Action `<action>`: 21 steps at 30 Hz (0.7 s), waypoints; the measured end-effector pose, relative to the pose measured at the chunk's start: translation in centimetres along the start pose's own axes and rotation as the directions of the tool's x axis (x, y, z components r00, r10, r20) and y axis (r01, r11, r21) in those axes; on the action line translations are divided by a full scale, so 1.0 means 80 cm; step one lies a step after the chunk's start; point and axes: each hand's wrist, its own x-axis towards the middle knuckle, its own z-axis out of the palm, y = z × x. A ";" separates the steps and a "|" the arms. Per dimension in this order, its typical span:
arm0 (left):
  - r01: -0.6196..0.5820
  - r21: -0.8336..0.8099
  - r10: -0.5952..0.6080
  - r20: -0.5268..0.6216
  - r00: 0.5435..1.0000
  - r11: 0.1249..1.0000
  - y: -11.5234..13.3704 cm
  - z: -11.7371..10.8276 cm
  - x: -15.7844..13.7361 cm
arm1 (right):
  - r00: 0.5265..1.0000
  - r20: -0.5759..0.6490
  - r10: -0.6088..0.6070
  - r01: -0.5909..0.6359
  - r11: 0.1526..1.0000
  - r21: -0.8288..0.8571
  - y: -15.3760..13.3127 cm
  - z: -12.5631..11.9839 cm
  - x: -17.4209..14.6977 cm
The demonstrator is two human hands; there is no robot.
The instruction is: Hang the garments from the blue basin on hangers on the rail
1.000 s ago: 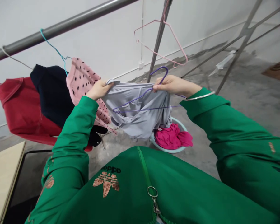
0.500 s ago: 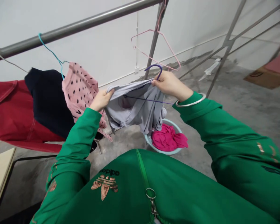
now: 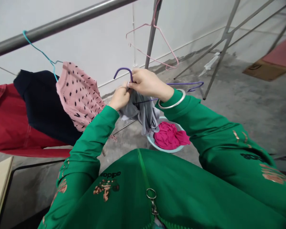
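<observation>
A purple clothes hanger (image 3: 188, 83) is gripped near its neck by my right hand (image 3: 149, 83), its hook rising just left of the knuckles. One end of the hanger sticks out bare to the right, past my wrist. The light grey garment (image 3: 146, 116) hangs bunched below both hands, and the hanger's lower bar crosses it. My left hand (image 3: 120, 98) is closed on the garment's edge, right up against my right fingers. How much of the hanger lies inside the cloth is hidden. Below hangs the grey cloth's lower end, over the rim of a pale blue basin (image 3: 154, 147).
A metal rail (image 3: 62, 25) crosses the upper left. On it hang a pink spotted top (image 3: 78, 92), a dark navy garment (image 3: 46, 101) and a red one (image 3: 9, 121). An unloaded pink hanger (image 3: 165, 41) hangs by the post. Bright pink cloth (image 3: 169, 135) fills the basin; a cardboard box (image 3: 264, 70) stands right.
My hands have come together from either side of the stretched garment edge, bunching the cloth. The purple hanger has shifted left at its hook, and its right end now shows beyond my wrist.
</observation>
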 end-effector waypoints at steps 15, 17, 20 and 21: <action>-0.057 0.273 0.066 -0.025 0.998 0.960 0.057 -0.066 0.008 | 0.901 0.028 0.433 -0.408 0.822 0.399 0.063 0.168 -0.185; -0.061 0.334 0.078 -0.038 0.996 0.941 0.070 -0.070 -0.002 | 0.889 0.172 0.425 -0.453 0.753 0.478 0.074 0.188 -0.165; -0.067 0.471 0.101 -0.047 0.994 0.879 0.084 -0.086 -0.019 | 0.878 0.283 0.386 -0.478 0.691 0.542 0.093 0.181 -0.140; -0.063 0.527 0.106 -0.052 0.993 0.848 0.086 -0.094 -0.024 | 0.864 0.316 0.391 -0.503 0.668 0.549 0.102 0.172 -0.135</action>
